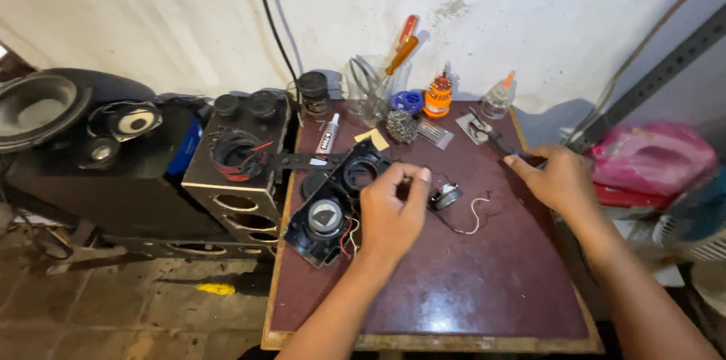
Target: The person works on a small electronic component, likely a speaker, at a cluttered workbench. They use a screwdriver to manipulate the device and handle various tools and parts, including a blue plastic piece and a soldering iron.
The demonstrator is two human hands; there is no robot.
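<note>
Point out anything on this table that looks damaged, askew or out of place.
The black speaker panel lies tilted, hanging over the table's left edge, with red and white wires loose at its side. A small driver sits detached by the left hand, trailing a curled white wire.

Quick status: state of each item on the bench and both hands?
Left hand: fingers pinched together over the small speaker part.
Right hand: closed on the dark tool handle.
Black speaker frame: lying flat, wires loose.
Glue bottle: upright, capped.
Glue tube: lying down.
Clear cup: upright, holding screwdrivers.
</note>
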